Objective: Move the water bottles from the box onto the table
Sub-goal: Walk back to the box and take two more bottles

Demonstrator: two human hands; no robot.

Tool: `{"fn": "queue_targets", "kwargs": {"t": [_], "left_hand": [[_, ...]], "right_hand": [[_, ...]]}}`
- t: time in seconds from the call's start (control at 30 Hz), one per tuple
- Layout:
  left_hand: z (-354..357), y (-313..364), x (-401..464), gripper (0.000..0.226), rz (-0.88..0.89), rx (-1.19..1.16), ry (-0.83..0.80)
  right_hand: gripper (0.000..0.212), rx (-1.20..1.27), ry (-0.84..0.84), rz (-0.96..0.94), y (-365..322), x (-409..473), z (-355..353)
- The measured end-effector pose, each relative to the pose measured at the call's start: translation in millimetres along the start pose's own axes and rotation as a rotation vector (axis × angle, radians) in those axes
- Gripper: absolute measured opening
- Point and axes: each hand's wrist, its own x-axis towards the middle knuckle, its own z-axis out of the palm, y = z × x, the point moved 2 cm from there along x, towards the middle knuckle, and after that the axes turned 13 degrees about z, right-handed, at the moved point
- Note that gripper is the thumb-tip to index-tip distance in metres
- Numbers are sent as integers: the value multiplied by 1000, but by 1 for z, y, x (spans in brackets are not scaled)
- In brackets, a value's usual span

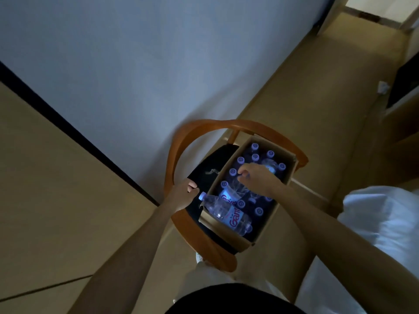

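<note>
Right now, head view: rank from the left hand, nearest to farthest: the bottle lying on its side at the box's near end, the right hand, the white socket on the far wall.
1. Lying bottle: just right of the left hand, cap almost at its fingers.
2. Right hand: farther right, reaching in over the upright bottles in the box.
3. White socket: far upper right, across the floor.

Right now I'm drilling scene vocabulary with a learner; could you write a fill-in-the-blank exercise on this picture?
1. The cardboard box of bottles sits on a wooden ____.
2. The bottle caps are ____ in colour.
3. The right hand reaches into the ____.
4. The left hand grips the chair's wooden ____.

Missing words: chair; purple; box; armrest
</note>
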Motion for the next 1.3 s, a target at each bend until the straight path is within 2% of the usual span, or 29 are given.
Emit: {"fn": "queue_targets", "kwargs": {"t": [0.37, 0.53, 0.63, 0.7, 0.77, 0.8, 0.9, 1.0, 1.13, 1.3], "left_hand": [[42, -30, 42, 51, -189, -118, -234], [52, -31, 50, 38, -196, -135, -252], [55, -31, 49, 44, -226, -153, -253], [59, -31, 44, 57, -243, -140, -260], [65, -28, 39, 68, -268, -152, -243], [69, -23, 36, 64, -273, -169, -235], [84, -4, 30, 29, -212, -183, -205], [94, 9, 20, 16, -149, -160, -122], [99, 16, 7, 15, -226, -213, 49], [118, 30, -10, 17, -286, -243, 175]], "right_hand": [[22, 9, -47, 78, 17, 21, 6], [26, -21, -45, 115, 31, 31, -7], [25, -47, -54, 112, 33, 39, -12], [23, -53, -63, 118, 35, 44, -14], [21, -54, -69, 111, 35, 47, -14], [21, -58, -72, 101, 35, 49, -15], [22, -80, -100, 67, 38, 53, -14], [21, -86, -136, 59, 45, 62, -11], [23, -43, -149, -3, 59, 75, -4], [37, -90, -301, -36, 78, 88, 6]]}}
